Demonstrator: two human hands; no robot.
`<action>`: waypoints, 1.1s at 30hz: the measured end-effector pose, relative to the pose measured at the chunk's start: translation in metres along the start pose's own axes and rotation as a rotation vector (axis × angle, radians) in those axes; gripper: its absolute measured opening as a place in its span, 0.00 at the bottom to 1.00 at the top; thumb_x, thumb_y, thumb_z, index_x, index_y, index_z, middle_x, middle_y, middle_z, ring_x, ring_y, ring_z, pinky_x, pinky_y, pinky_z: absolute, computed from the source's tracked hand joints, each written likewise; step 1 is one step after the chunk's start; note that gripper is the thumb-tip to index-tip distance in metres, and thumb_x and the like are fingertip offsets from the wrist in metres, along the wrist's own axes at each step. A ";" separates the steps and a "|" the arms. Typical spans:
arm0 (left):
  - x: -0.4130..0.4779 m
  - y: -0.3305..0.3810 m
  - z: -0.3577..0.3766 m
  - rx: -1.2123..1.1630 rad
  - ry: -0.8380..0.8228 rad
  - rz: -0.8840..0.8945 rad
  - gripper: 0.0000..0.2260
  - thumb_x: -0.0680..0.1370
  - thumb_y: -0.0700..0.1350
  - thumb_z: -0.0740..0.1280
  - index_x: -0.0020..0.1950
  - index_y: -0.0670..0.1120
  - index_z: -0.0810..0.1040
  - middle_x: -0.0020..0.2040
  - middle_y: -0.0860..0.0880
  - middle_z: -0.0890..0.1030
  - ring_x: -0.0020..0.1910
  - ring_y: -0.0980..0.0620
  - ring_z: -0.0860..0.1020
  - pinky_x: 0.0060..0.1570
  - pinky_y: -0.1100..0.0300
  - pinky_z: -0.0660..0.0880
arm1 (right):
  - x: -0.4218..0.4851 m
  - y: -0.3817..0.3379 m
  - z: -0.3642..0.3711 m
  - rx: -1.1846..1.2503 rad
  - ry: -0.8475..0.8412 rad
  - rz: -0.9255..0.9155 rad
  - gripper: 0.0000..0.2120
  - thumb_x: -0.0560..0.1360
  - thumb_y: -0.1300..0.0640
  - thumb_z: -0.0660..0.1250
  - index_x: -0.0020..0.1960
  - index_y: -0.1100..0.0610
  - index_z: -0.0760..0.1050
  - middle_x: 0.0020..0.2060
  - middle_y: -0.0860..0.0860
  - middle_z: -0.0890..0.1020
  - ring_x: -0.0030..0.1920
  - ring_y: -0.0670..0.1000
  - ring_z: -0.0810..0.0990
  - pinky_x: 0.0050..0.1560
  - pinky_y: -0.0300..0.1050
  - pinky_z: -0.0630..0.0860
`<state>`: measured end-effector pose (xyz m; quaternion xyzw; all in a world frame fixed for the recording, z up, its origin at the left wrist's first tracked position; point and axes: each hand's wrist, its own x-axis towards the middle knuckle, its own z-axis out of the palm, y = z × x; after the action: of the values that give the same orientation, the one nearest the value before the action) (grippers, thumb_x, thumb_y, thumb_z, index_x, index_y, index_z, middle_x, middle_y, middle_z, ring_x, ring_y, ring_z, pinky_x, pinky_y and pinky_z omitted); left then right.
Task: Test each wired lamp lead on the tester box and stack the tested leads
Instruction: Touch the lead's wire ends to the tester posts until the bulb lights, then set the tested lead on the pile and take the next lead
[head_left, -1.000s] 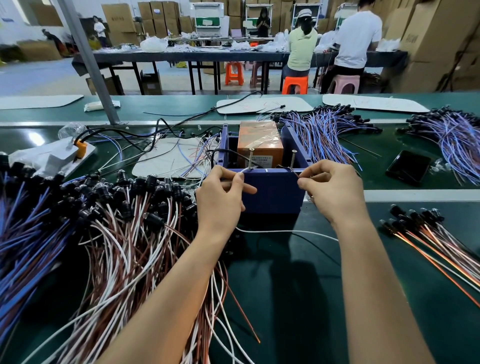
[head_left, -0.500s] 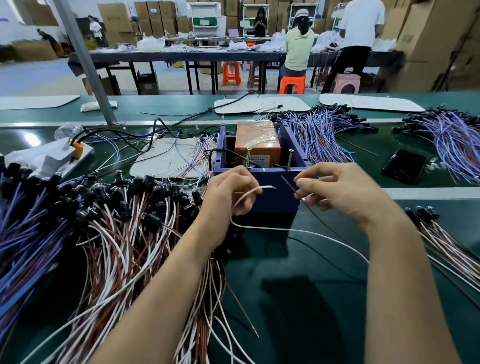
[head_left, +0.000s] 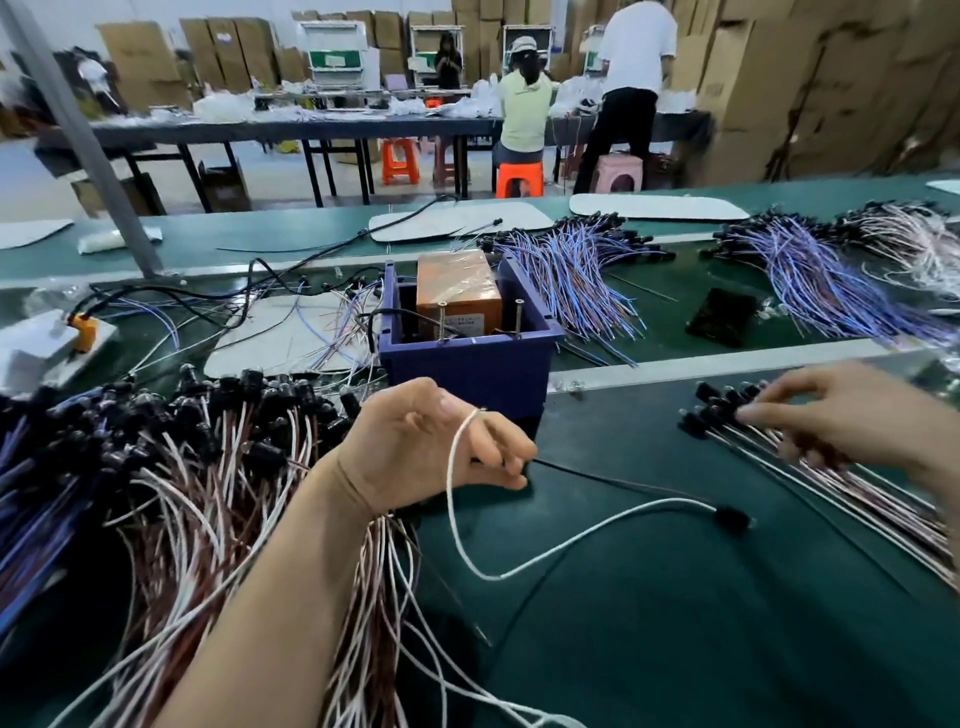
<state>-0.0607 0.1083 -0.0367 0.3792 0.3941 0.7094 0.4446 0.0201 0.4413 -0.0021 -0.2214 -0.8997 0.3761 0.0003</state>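
So both hands have come off the tester box (head_left: 467, 369) since a second ago, so the test looks done for this lead (head_left: 571, 543). Left hand (head_left: 436, 447) still pinches its wire ends in front of the box, and the lamp end lies on the counter (head_left: 675, 623) just beside the stack (head_left: 831, 488) of tested ones. Right hand (head_left: 841, 415) has swung over onto that stack, too blurry to tell if it's gripping anything. Guess the lead goes there next, big untested pile (head_left: 182, 467) still to go.

tester box (head_left: 467, 358) centre, untested leads (head_left: 171, 467) left, stacked leads (head_left: 831, 467) right
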 end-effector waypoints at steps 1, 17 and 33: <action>0.000 0.000 0.001 0.030 0.040 -0.008 0.15 0.69 0.50 0.64 0.39 0.41 0.86 0.46 0.45 0.84 0.46 0.49 0.78 0.56 0.51 0.75 | -0.006 0.002 0.011 -0.128 -0.079 -0.001 0.08 0.70 0.54 0.74 0.44 0.56 0.79 0.22 0.56 0.79 0.17 0.48 0.71 0.18 0.34 0.65; 0.003 -0.010 -0.004 0.109 0.371 -0.025 0.11 0.66 0.47 0.59 0.24 0.45 0.70 0.42 0.41 0.81 0.41 0.47 0.76 0.48 0.54 0.77 | 0.005 0.027 0.028 -0.300 0.329 -0.279 0.08 0.72 0.54 0.69 0.37 0.54 0.74 0.31 0.50 0.79 0.36 0.55 0.76 0.35 0.44 0.67; 0.001 0.010 -0.007 0.746 1.170 0.291 0.14 0.77 0.29 0.56 0.44 0.44 0.77 0.34 0.49 0.81 0.26 0.57 0.74 0.33 0.66 0.75 | -0.004 0.000 0.094 -0.282 0.256 -0.734 0.05 0.70 0.63 0.74 0.44 0.59 0.78 0.38 0.50 0.80 0.40 0.49 0.78 0.48 0.42 0.73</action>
<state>-0.0711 0.1048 -0.0303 0.1117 0.7303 0.6666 -0.0990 0.0085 0.3760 -0.0688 0.0712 -0.9543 0.1937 0.2162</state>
